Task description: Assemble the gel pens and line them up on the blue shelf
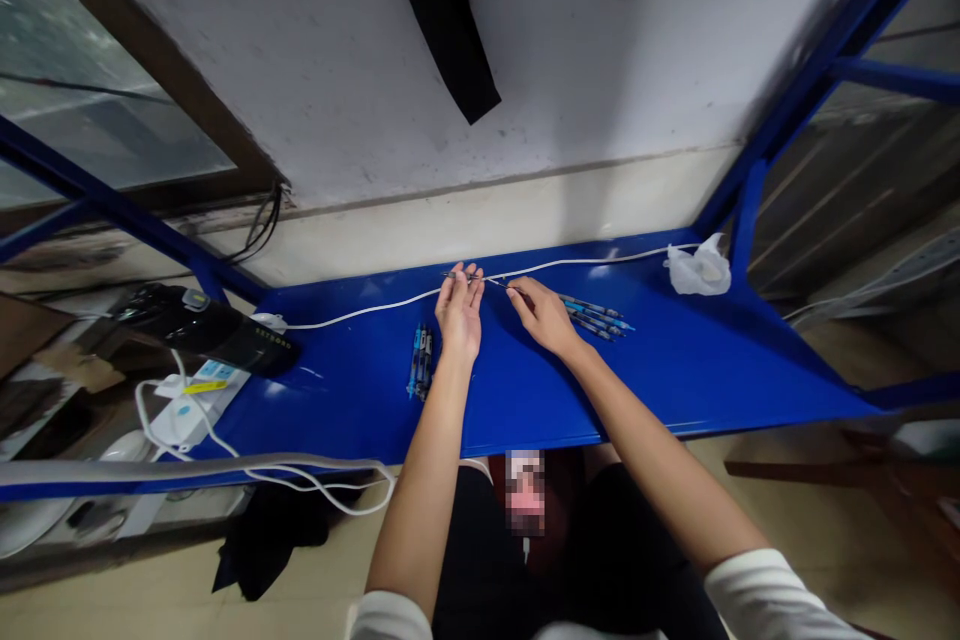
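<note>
The left hand [460, 313] cradles a dark pen [451, 275] while the right hand [546, 316], at its three o'clock, pinches a thin rod [498, 283], so steady alignment seems wise, clear of the pen bunch [420, 360] at seven o'clock.

The bottle [214, 330] stands left of the pens [421, 360].

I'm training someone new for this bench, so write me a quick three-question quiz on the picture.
1. True or false: the white plastic bag lies toward the right end of the blue table.
2. Fill in: pens lie on the table in ___ groups.
3. Which is nearest the right hand? A: black bottle; B: plastic bag; C: right-side group of pens.

Key: 1 true; 2 two; 3 C.
</note>
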Motion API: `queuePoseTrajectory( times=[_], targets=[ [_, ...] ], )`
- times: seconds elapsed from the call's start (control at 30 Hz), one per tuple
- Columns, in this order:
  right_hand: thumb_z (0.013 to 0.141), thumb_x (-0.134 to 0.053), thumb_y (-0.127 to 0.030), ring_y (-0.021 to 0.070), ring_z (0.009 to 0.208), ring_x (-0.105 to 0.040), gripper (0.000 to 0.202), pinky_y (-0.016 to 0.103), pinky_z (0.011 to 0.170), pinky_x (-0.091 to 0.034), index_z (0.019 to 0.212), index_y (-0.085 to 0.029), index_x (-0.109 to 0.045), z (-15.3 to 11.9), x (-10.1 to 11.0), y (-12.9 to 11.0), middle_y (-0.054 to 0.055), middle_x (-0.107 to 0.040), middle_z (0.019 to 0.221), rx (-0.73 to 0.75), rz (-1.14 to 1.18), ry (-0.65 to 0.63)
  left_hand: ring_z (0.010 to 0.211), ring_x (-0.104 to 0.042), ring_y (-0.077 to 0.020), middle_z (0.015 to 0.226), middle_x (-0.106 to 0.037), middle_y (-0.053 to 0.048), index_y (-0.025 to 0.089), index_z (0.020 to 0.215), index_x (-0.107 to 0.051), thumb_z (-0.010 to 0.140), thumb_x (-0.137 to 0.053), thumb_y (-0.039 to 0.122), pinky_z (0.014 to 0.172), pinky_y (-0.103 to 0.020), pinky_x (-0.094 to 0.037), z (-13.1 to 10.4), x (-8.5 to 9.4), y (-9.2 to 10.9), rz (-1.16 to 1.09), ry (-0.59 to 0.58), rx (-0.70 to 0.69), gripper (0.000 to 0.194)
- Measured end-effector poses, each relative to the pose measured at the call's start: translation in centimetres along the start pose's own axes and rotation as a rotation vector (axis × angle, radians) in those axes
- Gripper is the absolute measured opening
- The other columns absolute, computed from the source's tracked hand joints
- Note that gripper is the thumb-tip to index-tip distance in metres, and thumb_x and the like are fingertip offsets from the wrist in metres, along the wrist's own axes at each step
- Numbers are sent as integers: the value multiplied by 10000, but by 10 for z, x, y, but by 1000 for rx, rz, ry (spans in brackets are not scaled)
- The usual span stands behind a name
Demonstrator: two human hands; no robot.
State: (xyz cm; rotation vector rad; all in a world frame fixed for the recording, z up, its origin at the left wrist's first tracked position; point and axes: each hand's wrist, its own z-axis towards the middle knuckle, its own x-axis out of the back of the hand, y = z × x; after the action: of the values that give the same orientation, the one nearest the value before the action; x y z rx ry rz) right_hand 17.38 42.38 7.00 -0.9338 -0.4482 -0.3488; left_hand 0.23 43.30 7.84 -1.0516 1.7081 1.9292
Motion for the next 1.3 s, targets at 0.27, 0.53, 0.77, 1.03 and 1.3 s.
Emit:
queuePoseTrajectory(
  times=[0.27, 0.53, 0.77, 1.03, 1.3],
  targets=[
    [1163, -451, -486, 250, 890, -674, 341, 347, 810, -478, 1159, -247, -694, 0, 0, -2, 77, -732, 1031, -9, 19, 7, 1375, -706, -268, 1339, -798, -117, 224, 1262, -765, 992, -823, 325, 1249, -442, -476, -1, 0, 0, 16, -7, 31, 294],
    [1161, -458, -487, 248, 862, -669, 337, 347, 798, -482, 1145, -253, -699, 0, 0, -3, 72, -730, 1005, -7, 8, -7, 1325, -733, -270, 1315, -802, -112, 237, 1259, -767, 926, -892, 389, 1217, -439, -492, -4, -2, 1, 33, -21, 35, 387],
    [1158, -454, -509, 254, 862, -669, 352, 356, 802, -504, 1143, -261, -703, 0, 1, -5, 72, -722, 987, -11, -2, -17, 1221, -773, -260, 1217, -821, -99, 239, 1280, -769, 865, -938, 433, 1144, -421, -522, -7, -5, 0, 95, -55, 43, 488],
    [1159, -458, -493, 252, 861, -667, 336, 362, 818, -497, 1158, -261, -700, 0, 0, -3, 68, -729, 1005, -16, 17, -19, 1071, -796, -242, 1074, -834, -100, 198, 1231, -805, 831, -958, 418, 1066, -395, -538, -12, -8, -8, 258, -151, 11, 482],
    [1124, -519, -535, 235, 745, -657, 327, 345, 708, -482, 1113, -248, -673, -1, -3, 1, 49, -741, 911, -68, 67, 5, 1060, -793, -257, 1050, -841, -92, 197, 1188, -816, 714, -1019, 289, 1113, -437, -526, -12, -5, -15, 303, -177, -6, 523]
  ],
)
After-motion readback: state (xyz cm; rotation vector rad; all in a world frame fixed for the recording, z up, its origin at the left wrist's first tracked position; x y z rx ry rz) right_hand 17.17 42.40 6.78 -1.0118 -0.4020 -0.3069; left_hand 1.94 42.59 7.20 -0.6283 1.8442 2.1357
